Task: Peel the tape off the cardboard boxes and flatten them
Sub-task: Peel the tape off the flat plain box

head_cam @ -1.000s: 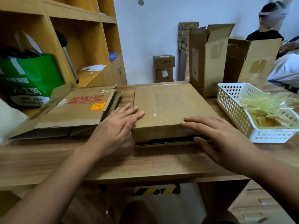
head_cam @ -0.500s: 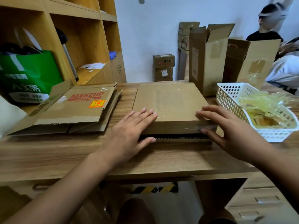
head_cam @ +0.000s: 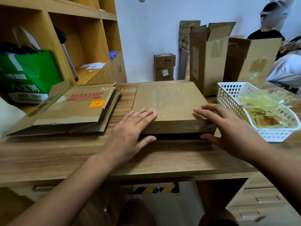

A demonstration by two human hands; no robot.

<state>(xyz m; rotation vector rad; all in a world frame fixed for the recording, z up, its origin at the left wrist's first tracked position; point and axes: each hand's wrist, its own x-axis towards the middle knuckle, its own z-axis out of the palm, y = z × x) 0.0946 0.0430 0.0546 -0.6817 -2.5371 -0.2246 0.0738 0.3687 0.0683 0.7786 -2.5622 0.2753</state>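
Flat cardboard box [head_cam: 171, 103] sits centre of the wooden desk [head_cam: 65, 154], near edge facing the person. Both hands now at that near edge. Over the last second both slid rightward along the box and curled in: left hand [head_cam: 130, 136] went from lying flat off the box's left corner to fingers on the top face, thumb tucked at the dark slot under the front flap. Right hand [head_cam: 228, 129] moved from the front face to the near right corner, fingers spread on top, thumb at the same slot. Neither hand is closed on anything; both open, resting and pinching loosely at the flap edge.

A strip of clear tape [head_cam: 200, 127] shows on the front face near the right corner, just by the right hand. Looks like the hands are hunting for the tape end or about to pry the flap; judgement only.

Left on the desk: already flattened MAKEUP box [head_cam: 76, 110]. Right: white basket [head_cam: 228, 95] with a wad of peeled tape [head_cam: 263, 101] in it. Far right: two upright open boxes [head_cam: 210, 59], not yet flattened. So task is partway, this box not yet started on.
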